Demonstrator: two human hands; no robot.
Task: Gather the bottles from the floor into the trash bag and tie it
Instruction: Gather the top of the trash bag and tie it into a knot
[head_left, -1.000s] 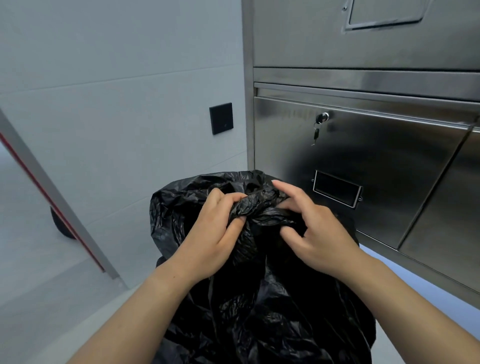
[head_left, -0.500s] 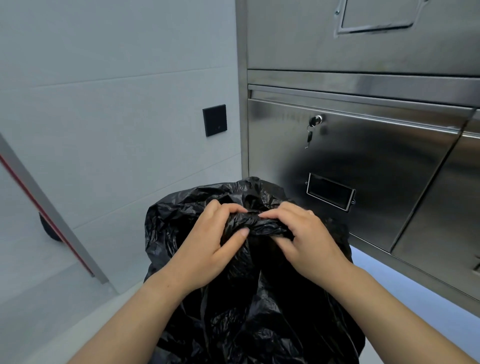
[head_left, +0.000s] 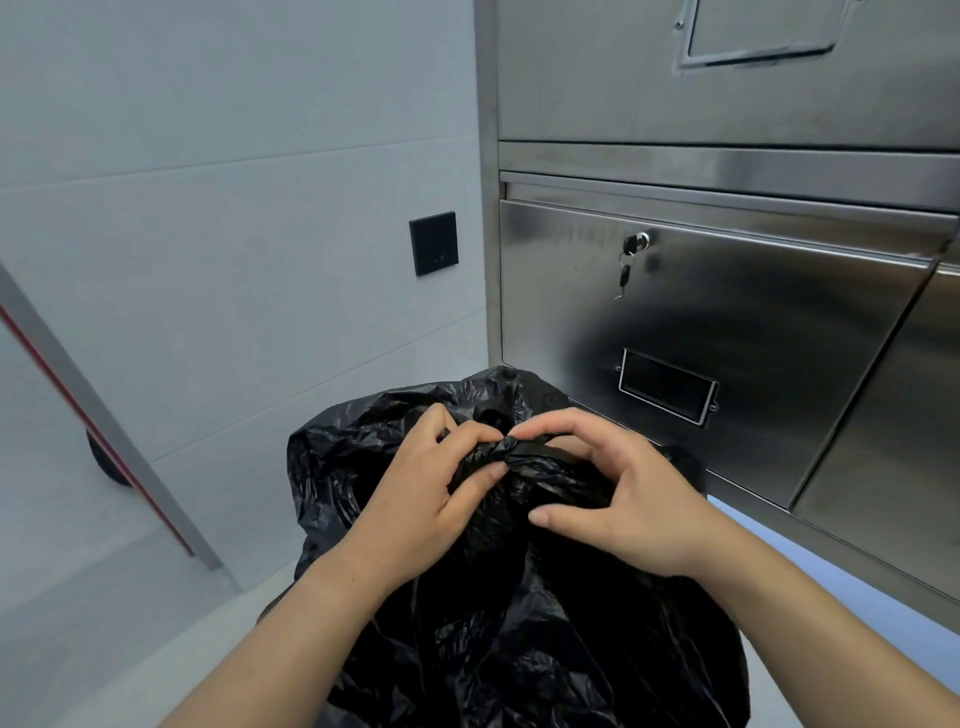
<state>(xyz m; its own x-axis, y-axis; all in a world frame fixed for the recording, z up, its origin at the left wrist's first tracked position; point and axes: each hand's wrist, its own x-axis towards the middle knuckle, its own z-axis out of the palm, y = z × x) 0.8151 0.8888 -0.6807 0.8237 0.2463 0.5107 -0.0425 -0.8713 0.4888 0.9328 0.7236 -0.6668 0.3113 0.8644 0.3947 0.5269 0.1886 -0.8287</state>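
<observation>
A full black trash bag (head_left: 519, 634) stands in front of me, low in the head view. Its gathered top is twisted into a tight bunch between my hands. My left hand (head_left: 421, 499) grips the bunched plastic from the left, thumb underneath and fingers curled over it. My right hand (head_left: 618, 493) pinches the twisted neck from the right with its fingertips, thumb stretched out below. No bottles are visible; whatever the bag holds is hidden.
A stainless steel cabinet (head_left: 727, 322) with a keyed lock (head_left: 636, 244) and a label holder (head_left: 667, 387) stands close behind the bag on the right. A grey tiled wall with a black wall plate (head_left: 434, 243) is to the left. A slanted grey and red bar (head_left: 104, 421) crosses the far left.
My hands have drawn together on the bag's top and the plastic is now twisted into a tighter bunch. My right thumb has spread out below it.
</observation>
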